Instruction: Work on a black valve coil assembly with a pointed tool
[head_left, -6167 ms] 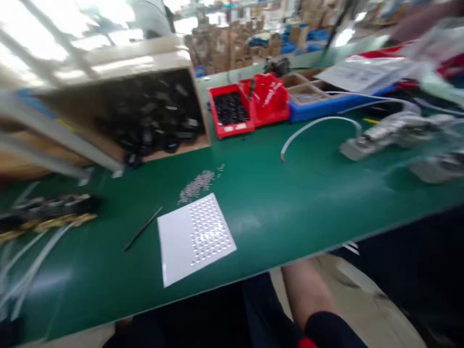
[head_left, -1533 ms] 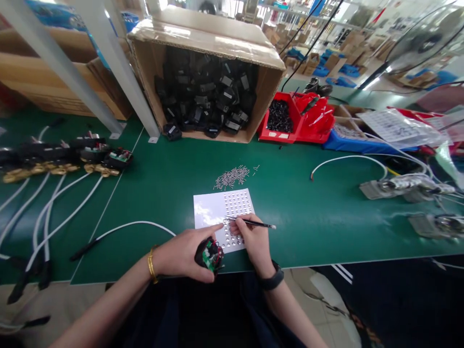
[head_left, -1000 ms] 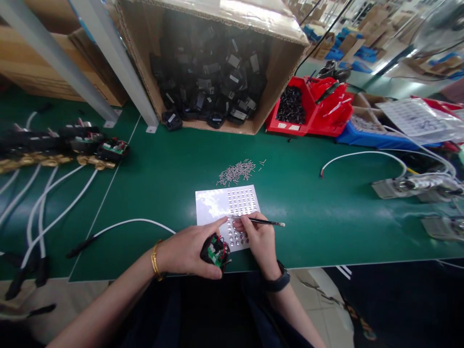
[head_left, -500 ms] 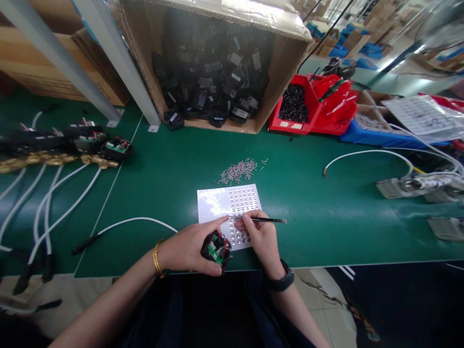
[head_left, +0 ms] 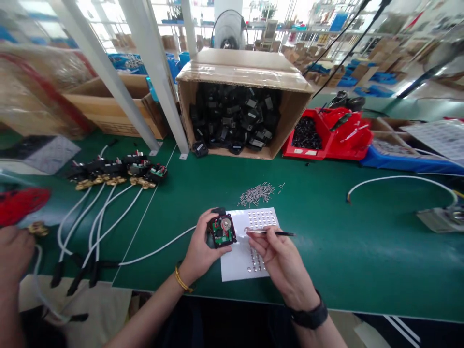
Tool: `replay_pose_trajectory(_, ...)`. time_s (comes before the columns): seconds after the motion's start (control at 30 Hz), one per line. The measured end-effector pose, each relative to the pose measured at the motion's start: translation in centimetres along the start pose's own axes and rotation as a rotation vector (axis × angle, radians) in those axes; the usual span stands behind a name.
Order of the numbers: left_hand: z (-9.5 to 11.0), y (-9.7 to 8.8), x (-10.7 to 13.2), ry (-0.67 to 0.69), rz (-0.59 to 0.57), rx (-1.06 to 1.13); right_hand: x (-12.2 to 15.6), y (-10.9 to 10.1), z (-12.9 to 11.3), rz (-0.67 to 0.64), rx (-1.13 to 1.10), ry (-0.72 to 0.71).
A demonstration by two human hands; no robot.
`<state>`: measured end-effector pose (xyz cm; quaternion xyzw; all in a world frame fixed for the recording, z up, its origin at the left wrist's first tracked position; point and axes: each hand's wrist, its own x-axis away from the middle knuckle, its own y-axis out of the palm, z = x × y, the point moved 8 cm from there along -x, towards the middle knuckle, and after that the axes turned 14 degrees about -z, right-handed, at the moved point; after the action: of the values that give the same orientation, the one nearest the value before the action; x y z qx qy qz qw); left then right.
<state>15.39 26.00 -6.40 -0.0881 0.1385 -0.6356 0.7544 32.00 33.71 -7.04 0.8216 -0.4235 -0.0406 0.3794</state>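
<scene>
My left hand grips a small black module with a green circuit board, its board side turned up towards me. A white cable runs from it to the left. My right hand pinches thin black tweezers, tips pointing left towards the module. Both hands hover over a white sheet dotted with small round silver pieces. A heap of short metal pins lies just beyond the sheet on the green mat.
An open cardboard box of black parts lies on its side behind. Red bins and a blue tray stand at the right. A row of cabled modules lies at left. Another person's hand shows at the far left edge.
My left hand has lifted the module off the sheet and turned its board up. The tweezers have risen from the sheet towards the module. The view has tilted up, showing another person's hand.
</scene>
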Motion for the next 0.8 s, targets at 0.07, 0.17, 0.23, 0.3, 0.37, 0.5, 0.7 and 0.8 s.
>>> replay_pose_trajectory(0.07,-0.8,0.3,0.1,-0.027,-0.004,0.042,-0.4,2.0,0.3,-0.054,0.007,-0.023)
replay_pose_trajectory(0.17,-1.1,0.4,0.2,-0.059,-0.017,0.091,-0.9,3.3,0.8,-0.057,0.061,-0.073)
replay_pose_trajectory(0.23,-1.0,0.4,0.2,-0.062,-0.016,0.110,-1.0,3.3,1.1,-0.026,0.096,-0.080)
replay_pose_trajectory(0.3,-0.7,0.3,0.2,-0.053,-0.013,0.114,-1.0,3.2,1.1,0.003,0.131,-0.091)
replay_pose_trajectory(0.37,-0.5,0.3,0.1,-0.043,-0.011,0.110,-1.0,3.2,0.9,0.014,0.159,-0.107)
replay_pose_trajectory(0.5,-0.4,0.2,0.1,-0.043,-0.012,0.105,-1.0,3.3,0.6,0.025,0.202,-0.119)
replay_pose_trajectory(0.7,-0.6,0.2,0.1,-0.056,-0.004,0.096,-1.1,3.3,0.6,0.039,0.252,-0.133)
replay_pose_trajectory(0.8,-0.6,0.2,0.0,-0.048,-0.002,0.088,-1.2,3.3,0.5,0.042,0.295,-0.142)
